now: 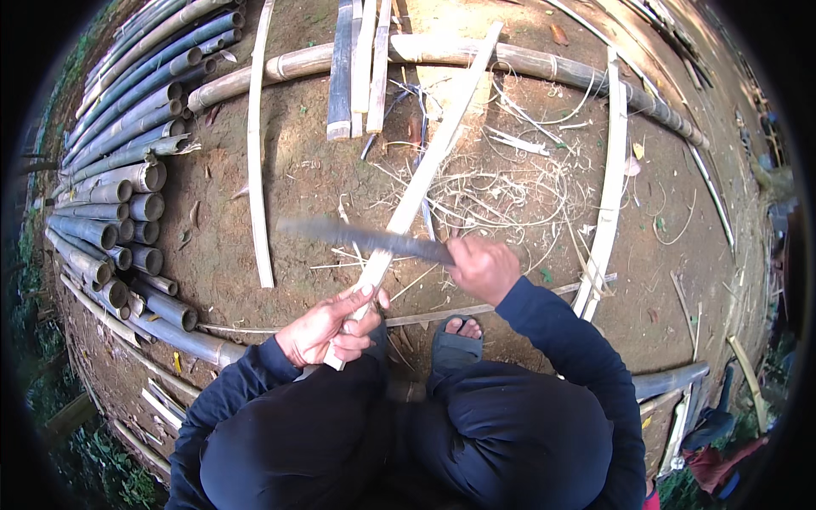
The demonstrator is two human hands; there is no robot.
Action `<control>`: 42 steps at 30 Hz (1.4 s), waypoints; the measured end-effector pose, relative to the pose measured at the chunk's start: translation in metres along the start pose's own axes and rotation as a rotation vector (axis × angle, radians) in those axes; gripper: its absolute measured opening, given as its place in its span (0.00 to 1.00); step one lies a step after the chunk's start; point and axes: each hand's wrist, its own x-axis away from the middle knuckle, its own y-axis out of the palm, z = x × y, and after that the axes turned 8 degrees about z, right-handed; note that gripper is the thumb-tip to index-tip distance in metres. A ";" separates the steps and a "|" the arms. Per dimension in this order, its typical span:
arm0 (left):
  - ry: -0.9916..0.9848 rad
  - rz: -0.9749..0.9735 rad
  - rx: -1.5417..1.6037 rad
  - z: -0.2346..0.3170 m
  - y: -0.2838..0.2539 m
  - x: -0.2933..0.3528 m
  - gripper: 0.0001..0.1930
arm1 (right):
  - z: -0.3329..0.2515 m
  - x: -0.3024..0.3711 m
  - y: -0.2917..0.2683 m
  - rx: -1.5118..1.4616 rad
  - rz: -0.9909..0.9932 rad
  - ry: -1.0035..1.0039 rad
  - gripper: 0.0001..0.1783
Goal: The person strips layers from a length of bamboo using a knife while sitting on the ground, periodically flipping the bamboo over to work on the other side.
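Observation:
A long pale bamboo strip [422, 174] slants away from me, its near end between my knees and its far part lying over a bamboo pole [303, 62]. My left hand [334, 330] is wrapped round the strip close to its near end. In my right hand [484, 268] is a machete [374, 239], its handle inside my closed fingers. The dark blade, smeared by motion, points left and crosses the strip just beyond my left hand. Whether the edge touches the strip I cannot tell.
A stack of cut bamboo poles [140, 217] fills the left side. Several split bamboo pieces [359, 76] rest on the cross pole ahead. Curly shavings [501, 195] litter the dirt ground. Single strips lie at left [257, 153] and right [609, 195]. My sandalled foot [459, 340] is beneath.

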 end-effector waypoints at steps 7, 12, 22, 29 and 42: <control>-0.011 0.115 -0.154 0.005 -0.003 0.012 0.15 | 0.077 -0.009 0.005 0.161 -0.162 0.512 0.13; -0.039 0.115 -0.125 -0.004 -0.012 0.026 0.14 | 0.031 0.000 0.015 0.153 -0.102 -0.074 0.13; -0.065 0.140 -0.177 -0.005 -0.037 0.031 0.14 | 0.027 -0.002 0.019 0.025 0.042 -0.124 0.04; -0.055 0.128 -0.216 -0.012 -0.046 0.032 0.14 | 0.124 0.004 0.013 0.271 -0.080 0.496 0.08; -0.077 0.173 -0.282 -0.005 -0.060 0.042 0.16 | 0.163 -0.006 0.009 0.244 -0.113 0.661 0.11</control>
